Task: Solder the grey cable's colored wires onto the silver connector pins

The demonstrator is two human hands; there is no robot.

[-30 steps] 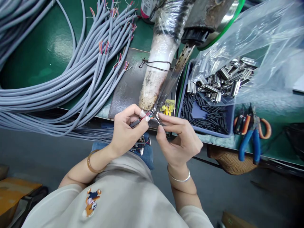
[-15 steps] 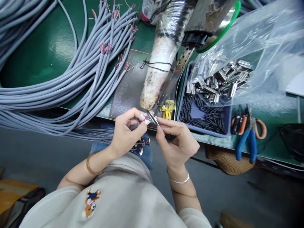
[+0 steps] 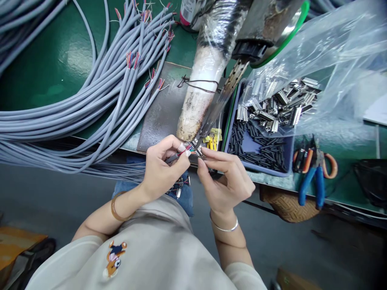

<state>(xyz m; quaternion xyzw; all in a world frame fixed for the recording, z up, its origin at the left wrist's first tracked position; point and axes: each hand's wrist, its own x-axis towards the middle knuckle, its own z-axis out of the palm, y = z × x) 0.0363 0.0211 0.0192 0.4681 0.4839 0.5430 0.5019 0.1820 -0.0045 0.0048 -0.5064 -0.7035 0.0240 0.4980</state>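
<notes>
This was a cable-assembly workshop. A green counter (image 3: pixel 60 52) carried bundles of grey multi-core cables (image 3: pixel 75 104) with stripped coloured ends at ten o'clock. At two o'clock a blue tray (image 3: pixel 260 161) held black sleeves and a plastic bag of metal connector shells (image 3: pixel 278 106). Blue-handled pliers (image 3: pixel 311 183) lay at three o'clock.

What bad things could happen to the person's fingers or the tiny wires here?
The left hand pinches a cable end with thin coloured wires, and the right hand holds a small metal connector right under the iron tip. If that tip is hot, fingers so close might get burned. The thin wires could bend or slip. Connectors on the lap might slide off.
</notes>
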